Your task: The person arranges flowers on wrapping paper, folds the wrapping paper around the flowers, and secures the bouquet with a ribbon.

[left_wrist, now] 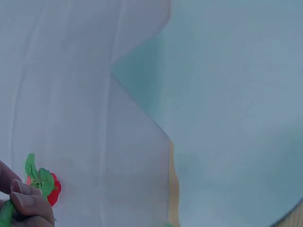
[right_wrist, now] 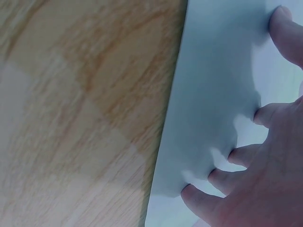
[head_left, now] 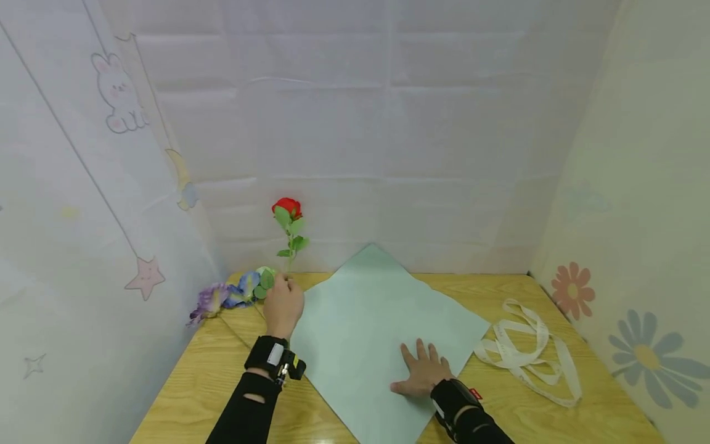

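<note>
My left hand (head_left: 285,308) pinches the green stem of a red rose (head_left: 287,208), which stands upright above the table's back edge. In the left wrist view the curled fingers (left_wrist: 29,202) hold that stem, with the rose bloom (left_wrist: 55,190) just beyond them. A large sheet of pale green paper (head_left: 371,308) lies with one corner pointing to the back wall. My right hand (head_left: 424,373) rests on its right part with fingers spread. The right wrist view shows these fingertips (right_wrist: 189,190) touching the paper (right_wrist: 208,80) near its edge.
Purple and blue flowers (head_left: 241,291) with green leaves lie at the table's back left, beside my left hand. A loosely looped white ribbon (head_left: 518,354) is on the wooden table (head_left: 599,401) to the right of the paper. Printed cloth hangs on the sides.
</note>
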The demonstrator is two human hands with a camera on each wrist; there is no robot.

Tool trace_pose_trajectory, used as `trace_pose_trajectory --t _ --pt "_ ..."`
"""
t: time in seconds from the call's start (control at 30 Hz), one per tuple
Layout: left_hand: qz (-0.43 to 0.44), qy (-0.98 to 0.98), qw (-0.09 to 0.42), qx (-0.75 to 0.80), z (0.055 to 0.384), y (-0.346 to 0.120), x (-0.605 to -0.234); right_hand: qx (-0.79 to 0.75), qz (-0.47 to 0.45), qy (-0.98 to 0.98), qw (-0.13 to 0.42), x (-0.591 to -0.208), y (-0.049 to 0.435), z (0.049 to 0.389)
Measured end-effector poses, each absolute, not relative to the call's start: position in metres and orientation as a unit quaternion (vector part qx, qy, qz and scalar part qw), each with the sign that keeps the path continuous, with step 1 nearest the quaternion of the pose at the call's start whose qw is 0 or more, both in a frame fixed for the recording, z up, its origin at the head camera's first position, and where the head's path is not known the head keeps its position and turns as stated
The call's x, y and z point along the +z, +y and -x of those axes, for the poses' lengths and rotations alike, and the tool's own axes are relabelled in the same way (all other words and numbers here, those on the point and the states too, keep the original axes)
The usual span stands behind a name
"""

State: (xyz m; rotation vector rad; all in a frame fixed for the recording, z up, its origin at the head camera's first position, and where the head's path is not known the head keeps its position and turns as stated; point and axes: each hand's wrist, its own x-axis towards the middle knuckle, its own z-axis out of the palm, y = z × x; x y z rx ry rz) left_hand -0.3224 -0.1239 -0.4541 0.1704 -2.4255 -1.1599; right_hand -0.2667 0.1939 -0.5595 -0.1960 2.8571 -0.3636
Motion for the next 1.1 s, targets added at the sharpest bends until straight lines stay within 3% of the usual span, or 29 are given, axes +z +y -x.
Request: trace_pose_trajectory --t 0.17,0.47,0.73,1.1 --pt "-0.032 -0.877 0.210 -0.432 0.331 -0.071 -0.464 -0.121 0.066 0.984 0.116 -0.573 0.196 0.271" --pt "0.017 -0.888 0.148 -0.435 0.333 -0.001 -0.528 -0.104 0.039 0.986 0.123 -0.587 0.195 0.277" --pt "0.041 -0.916 0.071 -0.393 0.333 0.015 -0.566 -0.109 0.034 0.986 0.122 -0.570 0.189 0.269" --pt "0.059 -0.912 0.070 -0.399 0.343 0.027 -0.577 -0.104 0.026 0.984 0.144 -0.550 0.185 0.260"
